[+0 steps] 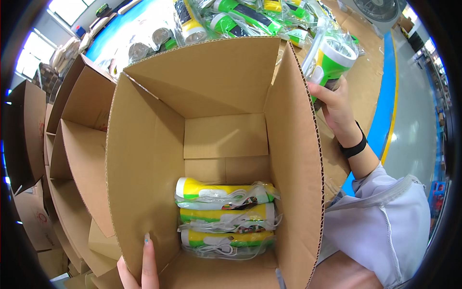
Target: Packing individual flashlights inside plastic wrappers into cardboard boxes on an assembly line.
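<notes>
An open cardboard box (226, 137) stands in front of me with its flaps up. On its bottom, at the near end, three yellow-and-green flashlights (226, 214) lie side by side, each in a clear bag with a white coiled cable. My left hand (142, 267) grips the box's near left edge, two fingers showing on the inner side and the rest hidden. Beyond the right flap, my right hand (337, 103) is closed around a green-and-white flashlight (334, 60) in clear plastic, its lens end pointing up and away.
More bagged flashlights (245, 17) are heaped on the table behind the box, over a cardboard sheet (373, 62) and a blue surface. Several open cartons (79, 159) crowd the left side. A grey fan (378, 9) is at the far right, beside a yellow-lined floor (414, 111).
</notes>
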Available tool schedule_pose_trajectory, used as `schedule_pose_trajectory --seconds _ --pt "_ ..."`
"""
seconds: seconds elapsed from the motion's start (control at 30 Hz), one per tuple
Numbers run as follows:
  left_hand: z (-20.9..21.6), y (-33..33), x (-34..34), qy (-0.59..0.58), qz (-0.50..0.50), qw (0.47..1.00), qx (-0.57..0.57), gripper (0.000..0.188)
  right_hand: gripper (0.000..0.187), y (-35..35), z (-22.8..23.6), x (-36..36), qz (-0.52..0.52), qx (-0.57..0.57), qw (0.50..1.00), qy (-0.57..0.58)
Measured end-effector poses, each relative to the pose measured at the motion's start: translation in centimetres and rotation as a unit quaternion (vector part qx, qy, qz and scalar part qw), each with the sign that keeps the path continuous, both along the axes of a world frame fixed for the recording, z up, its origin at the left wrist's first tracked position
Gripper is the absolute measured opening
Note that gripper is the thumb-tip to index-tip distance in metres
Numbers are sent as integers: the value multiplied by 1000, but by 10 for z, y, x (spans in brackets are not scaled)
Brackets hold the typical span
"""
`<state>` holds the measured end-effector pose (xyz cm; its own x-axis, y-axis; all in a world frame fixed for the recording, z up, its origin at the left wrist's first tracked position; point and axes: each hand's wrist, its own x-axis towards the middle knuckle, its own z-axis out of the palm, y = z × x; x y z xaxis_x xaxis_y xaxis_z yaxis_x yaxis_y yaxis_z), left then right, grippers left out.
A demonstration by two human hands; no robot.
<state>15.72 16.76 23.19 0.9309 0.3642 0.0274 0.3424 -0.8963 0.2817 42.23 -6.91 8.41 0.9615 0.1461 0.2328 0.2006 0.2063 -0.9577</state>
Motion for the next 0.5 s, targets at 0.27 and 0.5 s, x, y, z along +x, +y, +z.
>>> schedule_pose_trajectory --seconds 0.27,0.5 --pt "0 2 0 -7 -17 1000 10 51 35 -3 -4 1 32 -7 999 -3" --pt "-2 1 -2 -7 -5 1000 -3 51 48 -1 -4 4 7 7 999 -37"
